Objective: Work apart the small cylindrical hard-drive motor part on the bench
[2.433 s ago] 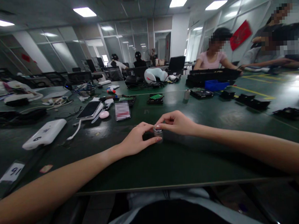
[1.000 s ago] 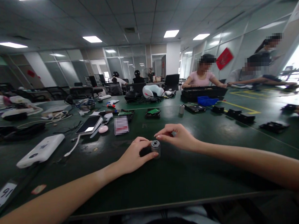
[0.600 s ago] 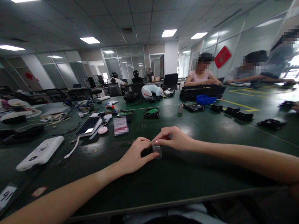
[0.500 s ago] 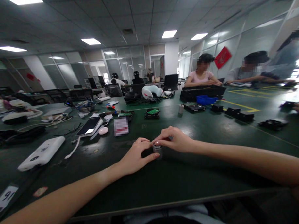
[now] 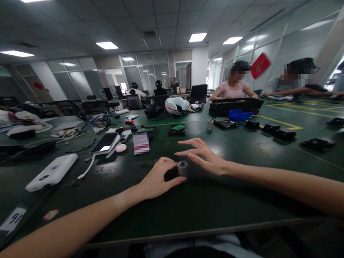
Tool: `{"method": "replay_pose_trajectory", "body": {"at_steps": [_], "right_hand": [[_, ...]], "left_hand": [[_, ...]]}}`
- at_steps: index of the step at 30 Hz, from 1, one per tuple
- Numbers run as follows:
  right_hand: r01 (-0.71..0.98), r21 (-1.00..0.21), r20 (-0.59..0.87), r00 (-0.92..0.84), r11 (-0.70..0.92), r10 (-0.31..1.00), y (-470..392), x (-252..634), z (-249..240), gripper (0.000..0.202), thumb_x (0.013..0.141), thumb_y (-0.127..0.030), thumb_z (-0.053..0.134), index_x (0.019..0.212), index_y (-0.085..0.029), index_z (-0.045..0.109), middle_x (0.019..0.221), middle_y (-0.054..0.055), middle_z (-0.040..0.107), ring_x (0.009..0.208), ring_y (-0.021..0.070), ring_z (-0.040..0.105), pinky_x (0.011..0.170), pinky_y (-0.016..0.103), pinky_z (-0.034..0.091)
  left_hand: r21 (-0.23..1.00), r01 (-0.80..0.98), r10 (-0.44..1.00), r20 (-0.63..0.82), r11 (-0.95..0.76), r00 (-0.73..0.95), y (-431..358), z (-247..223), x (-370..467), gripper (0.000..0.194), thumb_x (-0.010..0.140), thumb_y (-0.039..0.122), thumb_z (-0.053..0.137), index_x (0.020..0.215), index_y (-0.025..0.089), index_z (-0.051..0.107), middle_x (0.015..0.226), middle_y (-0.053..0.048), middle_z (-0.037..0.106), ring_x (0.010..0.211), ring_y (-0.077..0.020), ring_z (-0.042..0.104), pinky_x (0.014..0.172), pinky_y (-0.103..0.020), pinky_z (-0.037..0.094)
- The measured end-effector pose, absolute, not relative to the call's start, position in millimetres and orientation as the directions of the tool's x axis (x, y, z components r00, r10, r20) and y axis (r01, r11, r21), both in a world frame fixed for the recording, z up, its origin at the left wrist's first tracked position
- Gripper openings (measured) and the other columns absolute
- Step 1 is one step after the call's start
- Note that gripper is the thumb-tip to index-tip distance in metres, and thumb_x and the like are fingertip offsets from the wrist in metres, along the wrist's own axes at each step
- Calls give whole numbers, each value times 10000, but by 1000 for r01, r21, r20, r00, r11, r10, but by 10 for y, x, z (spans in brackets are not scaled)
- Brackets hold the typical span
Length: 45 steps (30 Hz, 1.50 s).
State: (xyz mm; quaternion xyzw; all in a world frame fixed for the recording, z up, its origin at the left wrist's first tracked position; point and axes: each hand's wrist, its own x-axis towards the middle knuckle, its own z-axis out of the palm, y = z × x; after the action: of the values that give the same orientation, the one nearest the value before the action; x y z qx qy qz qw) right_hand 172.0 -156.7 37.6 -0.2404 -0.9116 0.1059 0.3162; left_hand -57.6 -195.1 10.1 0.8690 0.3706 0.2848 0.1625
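A small grey metal cylinder stands upright on the dark green table, with dark details on its top. My left hand grips it from the left, thumb at the near side and fingers at the far side. My right hand hovers just right of and beyond the cylinder, its fingers stretched out and holding nothing. A second small cylinder stands farther back on the table, beyond my right hand.
At the left lie a white device, a phone and a pink round object. Farther back are a green circuit part, a blue tray and black parts. People sit across the table.
My right hand has come off the cylinder's top and its fingers have spread, so the top now shows. My left hand stays at the cylinder. The view has shifted slightly.
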Motion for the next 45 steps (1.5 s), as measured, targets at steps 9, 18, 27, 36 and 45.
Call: {"method": "replay_pose_trajectory", "body": {"at_steps": [9, 18, 27, 36, 45], "right_hand": [[334, -482, 460, -690, 810, 559, -1618, 1631, 336, 236, 890, -393, 572, 1070, -299, 693, 1249, 51, 576, 1189, 237, 445, 1036, 479, 318], [247, -544, 617, -530, 802, 582, -1445, 1820, 530, 216, 875, -404, 585, 975, -278, 729, 1181, 51, 625, 1145, 233, 523, 995, 443, 387], [446, -425, 104, -840, 787, 533, -1135, 2229, 198, 244, 826, -502, 609, 1001, -374, 720, 1427, -9, 436, 1319, 300, 322, 1069, 556, 236], [426, -493, 153, -816, 759, 558, -1178, 2204, 169, 232, 749, -497, 694, 902, -333, 754, 1360, 19, 504, 1290, 293, 369, 1065, 531, 259], [225, -670, 440, -648, 707, 622, -1428, 1823, 417, 215, 806, -413, 663, 879, -227, 742, 1116, 60, 664, 1026, 207, 613, 891, 381, 475]], "left_hand": [[530, 575, 775, 318, -623, 546, -1950, 102, -561, 350, 857, 437, 605, 1154, 252, 609, 1117, -61, 550, 1084, -230, 538, 956, -392, 438], [538, 578, 781, 307, -614, 544, -1951, 119, -565, 364, 856, 433, 603, 1178, 264, 590, 1140, -56, 544, 1057, -219, 549, 967, -388, 431], [504, 599, 780, 324, -622, 536, -1972, 127, -574, 359, 855, 441, 597, 1156, 245, 596, 1126, -63, 556, 1056, -228, 537, 943, -386, 438], [490, 600, 773, 343, -632, 534, -1966, 117, -570, 359, 848, 445, 606, 1144, 242, 599, 1114, -57, 592, 1042, -228, 548, 924, -378, 448], [512, 583, 772, 343, -632, 535, -1973, 135, -566, 326, 848, 394, 623, 1138, 248, 596, 1087, -35, 614, 1008, -208, 567, 902, -354, 454]]}}
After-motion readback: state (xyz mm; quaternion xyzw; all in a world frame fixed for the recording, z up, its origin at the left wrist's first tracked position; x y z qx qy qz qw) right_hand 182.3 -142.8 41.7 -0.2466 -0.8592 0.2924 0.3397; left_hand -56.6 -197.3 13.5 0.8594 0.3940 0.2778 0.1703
